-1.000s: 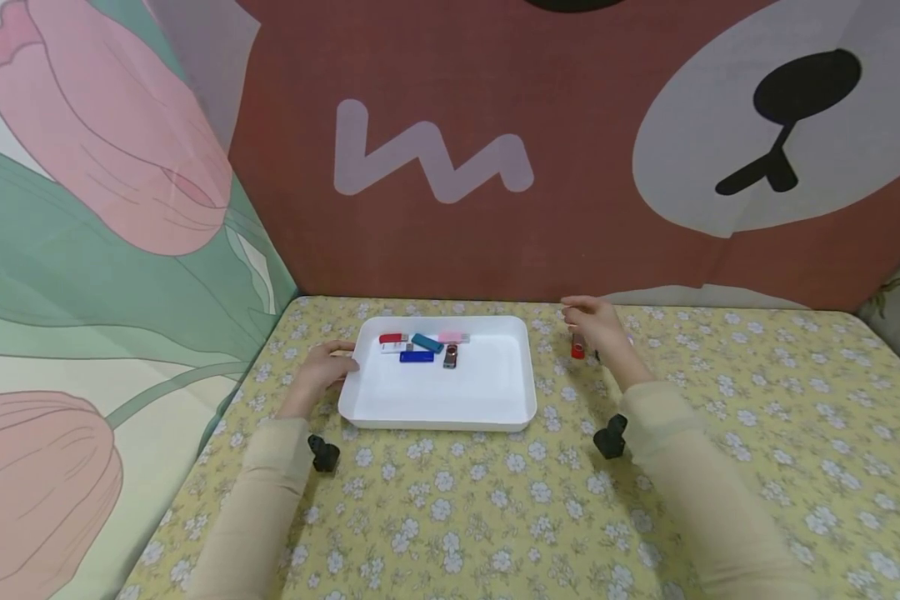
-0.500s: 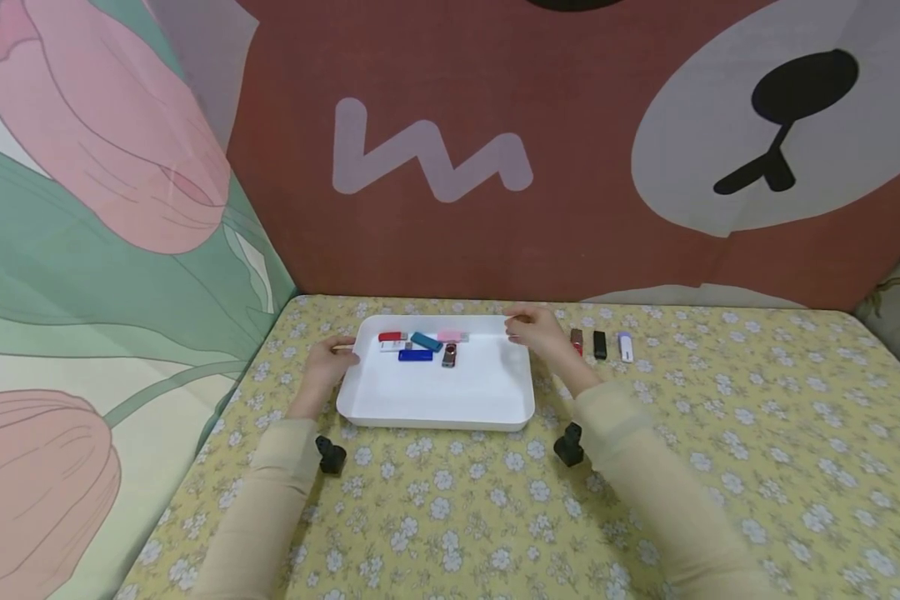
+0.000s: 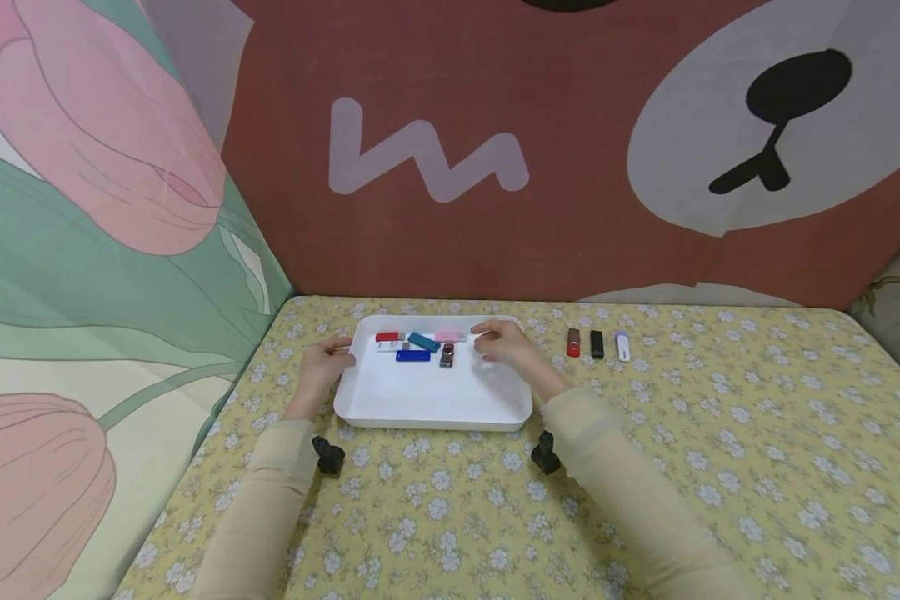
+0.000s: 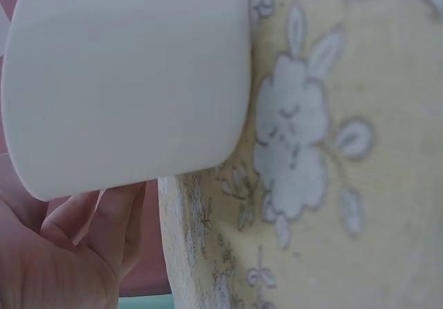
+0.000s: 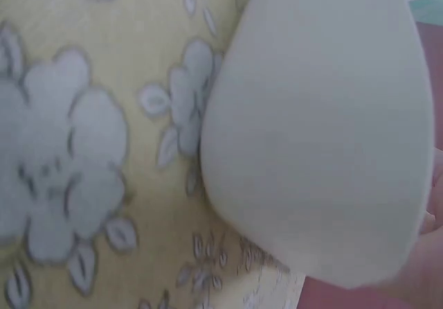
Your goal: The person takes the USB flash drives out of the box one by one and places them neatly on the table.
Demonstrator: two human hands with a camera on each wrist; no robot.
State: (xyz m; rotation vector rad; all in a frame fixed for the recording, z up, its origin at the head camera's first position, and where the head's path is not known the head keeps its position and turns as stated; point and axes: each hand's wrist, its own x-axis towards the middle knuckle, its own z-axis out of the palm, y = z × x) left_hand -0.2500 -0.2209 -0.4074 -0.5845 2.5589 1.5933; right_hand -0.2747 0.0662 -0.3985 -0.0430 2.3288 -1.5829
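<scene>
A shallow white tray [image 3: 397, 400] holds several USB sticks near its back: red [image 3: 387, 337], white [image 3: 390, 347], teal [image 3: 424, 342], blue [image 3: 413, 356], pink [image 3: 447, 337] and a swivel one in brown and metal [image 3: 447, 357]. At the tray's left rim, my left hand [image 3: 326, 363] holds the edge, thumb over the rim. My right hand [image 3: 506, 343] hovers above the tray's right part, to the right of the pink stick, its fingers loosely bent and no object visible in them. In the right wrist view, the tray wall [image 5: 318, 136] hides most of that hand.
To the right of the tray, three more USB sticks stand in a row: red [image 3: 573, 342], black [image 3: 596, 344] and white-purple [image 3: 622, 346]. A flowered yellow cloth [image 3: 435, 508] covers the table. A brown printed backdrop [image 3: 435, 250] rises behind it.
My right hand has moved left from the row of sticks, across the tray's right rim, to over the tray. The row is now uncovered. My left hand stays at the rim.
</scene>
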